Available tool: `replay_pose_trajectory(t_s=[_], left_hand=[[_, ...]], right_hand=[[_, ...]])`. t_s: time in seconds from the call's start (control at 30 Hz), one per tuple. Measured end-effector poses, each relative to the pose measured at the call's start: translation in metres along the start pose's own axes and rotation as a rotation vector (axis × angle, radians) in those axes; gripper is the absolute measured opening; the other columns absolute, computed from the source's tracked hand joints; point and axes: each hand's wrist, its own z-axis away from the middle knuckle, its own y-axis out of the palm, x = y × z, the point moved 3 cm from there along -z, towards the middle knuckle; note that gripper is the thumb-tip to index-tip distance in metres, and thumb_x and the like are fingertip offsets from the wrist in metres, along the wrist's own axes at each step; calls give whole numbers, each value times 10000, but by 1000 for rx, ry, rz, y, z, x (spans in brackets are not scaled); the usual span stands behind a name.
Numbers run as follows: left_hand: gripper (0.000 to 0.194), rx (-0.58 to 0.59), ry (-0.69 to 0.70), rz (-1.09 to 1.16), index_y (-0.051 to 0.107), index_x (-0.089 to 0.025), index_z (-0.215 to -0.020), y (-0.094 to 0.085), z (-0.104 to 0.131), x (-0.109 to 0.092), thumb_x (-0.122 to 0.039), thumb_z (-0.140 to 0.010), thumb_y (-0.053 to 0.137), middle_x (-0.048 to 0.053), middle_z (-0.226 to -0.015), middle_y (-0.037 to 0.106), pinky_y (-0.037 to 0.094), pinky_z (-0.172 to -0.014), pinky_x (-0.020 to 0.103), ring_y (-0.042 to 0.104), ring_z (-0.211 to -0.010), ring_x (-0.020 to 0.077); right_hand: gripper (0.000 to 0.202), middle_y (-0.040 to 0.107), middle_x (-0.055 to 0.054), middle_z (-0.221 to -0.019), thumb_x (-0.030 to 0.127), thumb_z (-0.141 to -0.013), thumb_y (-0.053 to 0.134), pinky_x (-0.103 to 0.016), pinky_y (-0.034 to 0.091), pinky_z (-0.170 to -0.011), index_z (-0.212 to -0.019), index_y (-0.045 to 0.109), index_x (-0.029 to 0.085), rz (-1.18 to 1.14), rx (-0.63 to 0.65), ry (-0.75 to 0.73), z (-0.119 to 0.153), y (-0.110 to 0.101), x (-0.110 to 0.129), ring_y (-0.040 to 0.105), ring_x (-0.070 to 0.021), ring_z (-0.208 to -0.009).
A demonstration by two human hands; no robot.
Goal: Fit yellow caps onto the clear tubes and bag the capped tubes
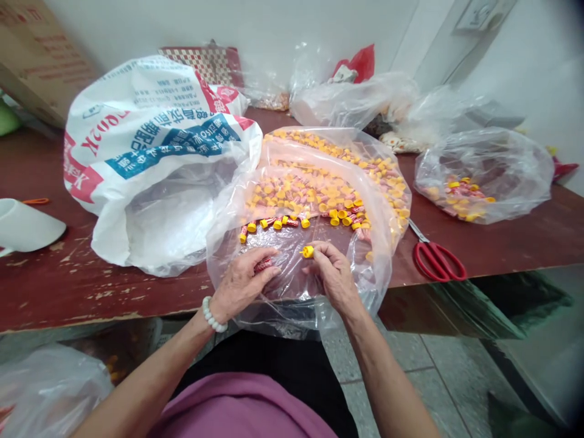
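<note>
Our right grip [334, 274] pinches a yellow cap [308, 251] at the fingertips; our left grip [241, 280] closes round a red tube [263, 264]. Both are over the clear bag [292, 292], which droops past the near edge of the surface [82, 280], its pile [292, 194] beyond. Scissors [438, 261] lie right, by that edge. So slight a pinch could drop the cap, and sagging film might slide it off.

Scuffed red table [68, 289], plastic bags [381, 267], scissors [434, 258], likely white mug [31, 226]
</note>
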Motion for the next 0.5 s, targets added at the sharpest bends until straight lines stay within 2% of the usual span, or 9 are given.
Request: replay_pose_trajectory(t_s=[0.07,0.1,0.2,0.33,0.43,0.5], left_hand=[[240,-18,22,-24,596,-164,-1050,-1,2,-3,-225,-818,584,49,-975,670,497,-785,294,625,-858,164],[231,-31,46,-51,589,-161,-1041,-2,3,-6,-223,-818,585,47,-952,665,493,-769,289,620,-835,161],[154,-50,153,-157,575,-154,-974,-5,6,-22,-221,-836,562,46,-901,638,475,-743,279,597,-813,156],[192,42,287,-388,601,-173,-1006,-5,1,-48,-197,-886,453,58,-890,601,456,-722,284,572,-814,165],[214,110,338,-521,632,-190,-984,-4,-8,-59,-254,-892,450,54,-858,597,440,-671,281,562,-755,165],[208,129,308,-531,643,-197,-977,-6,-13,-58,-295,-877,488,47,-864,616,437,-657,270,573,-752,163]], right_hand=[[184,617,-29,-1049,347,-746,646,-228,537,-594,-745,567,181,-217,25,66,0,5,-1,617,-108,-730],[192,623,-35,-1057,331,-721,668,-238,545,-606,-723,549,180,-321,26,104,1,8,-2,631,-126,-773],[221,659,-2,-876,271,-674,701,-225,537,-572,-739,503,199,-533,-8,183,1,21,-5,642,-131,-736],[222,636,41,-737,196,-683,639,-216,517,-577,-873,528,223,-712,-48,249,-2,41,-11,607,-102,-626],[159,641,2,-722,273,-742,560,-263,527,-602,-878,567,190,-820,-44,366,-4,53,-13,619,-138,-641],[193,640,-14,-701,336,-785,517,-263,520,-587,-851,583,168,-900,-23,405,-3,59,-12,615,-141,-621]])
